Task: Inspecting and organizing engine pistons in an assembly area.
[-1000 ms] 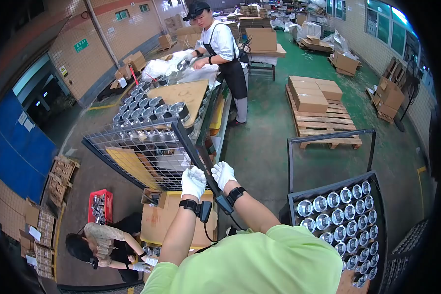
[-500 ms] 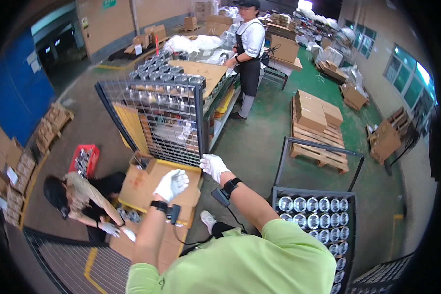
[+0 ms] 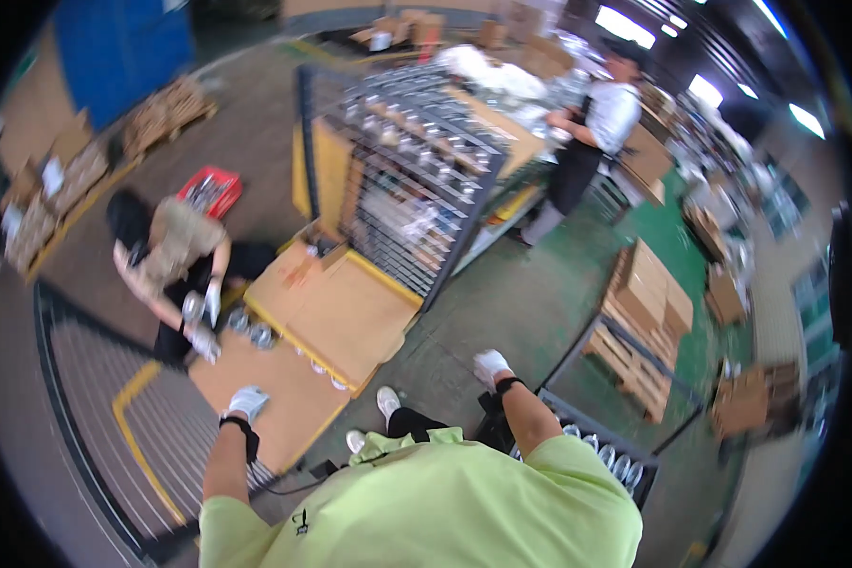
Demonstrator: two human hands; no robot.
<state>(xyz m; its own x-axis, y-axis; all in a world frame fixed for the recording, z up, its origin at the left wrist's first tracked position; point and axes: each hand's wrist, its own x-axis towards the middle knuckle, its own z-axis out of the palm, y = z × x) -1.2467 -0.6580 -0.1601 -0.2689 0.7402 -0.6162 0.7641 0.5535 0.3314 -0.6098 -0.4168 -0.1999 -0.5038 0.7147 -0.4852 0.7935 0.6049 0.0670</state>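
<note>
"Where are the two hands?"

"The left grip (image 3: 247, 402) is over the brown cardboard sheet (image 3: 298, 393), fingers loosely extended, holding nothing. The right grip (image 3: 490, 366) is near the black rack (image 3: 649, 479)."

"Does the right one have hold of anything?"

"It's blurred there, so I can't fairly tell that, nor how far it's closed."

"And the silver round parts (image 3: 622, 467)?"

"Several sit in rows in that rack. Others lie to the left, beside the crouching co-worker (image 3: 175, 248), who holds one."

"Anyone else?"

"A second co-worker (image 3: 577, 166) in a dark apron stands beyond the wire mesh panel (image 3: 417, 213)."
</note>
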